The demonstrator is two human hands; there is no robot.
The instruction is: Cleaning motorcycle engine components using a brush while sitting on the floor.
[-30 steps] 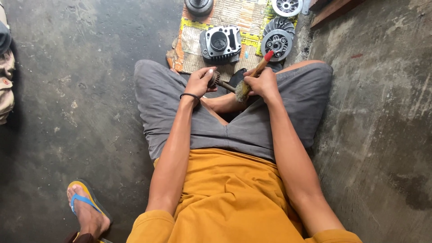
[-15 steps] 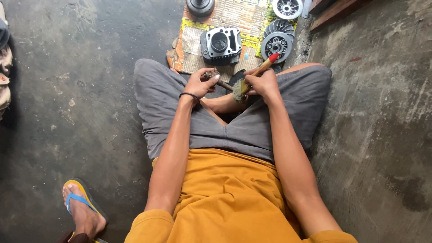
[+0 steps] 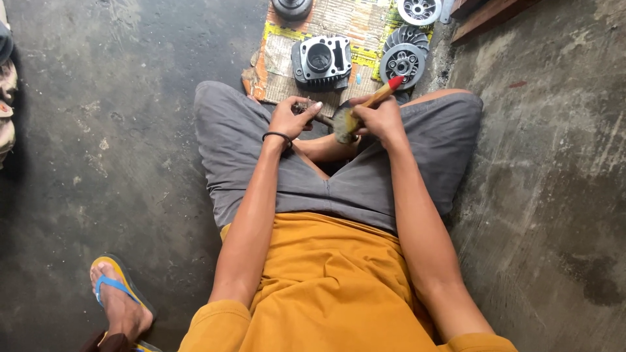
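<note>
Your left hand (image 3: 292, 119) is closed around a small dark metal part (image 3: 306, 108), held above your lap between your knees; its shape is mostly hidden by your fingers, though a thin shaft seems to run from it toward the brush. A greasy part pinched this lightly could, I judge, twist free and drop onto the rough, stained concrete floor (image 3: 130, 130) or into the folds of your grey shorts (image 3: 365, 182). Your right hand (image 3: 378, 119) is wrapped around a paintbrush (image 3: 365, 107) with a pale wooden handle and red tip, its dirty bristles pressed against the part. Push too hard and the bristles may splay and flick grime over your orange shirt (image 3: 326, 287). Just ahead of your hands, a finned grey engine cylinder (image 3: 321, 62) with a round bore sits on a worn printed cardboard sheet (image 3: 287, 49), and to its right a ribbed round pulley (image 3: 404, 62) lies flat; a slipping brush handle could knock either one.
</note>
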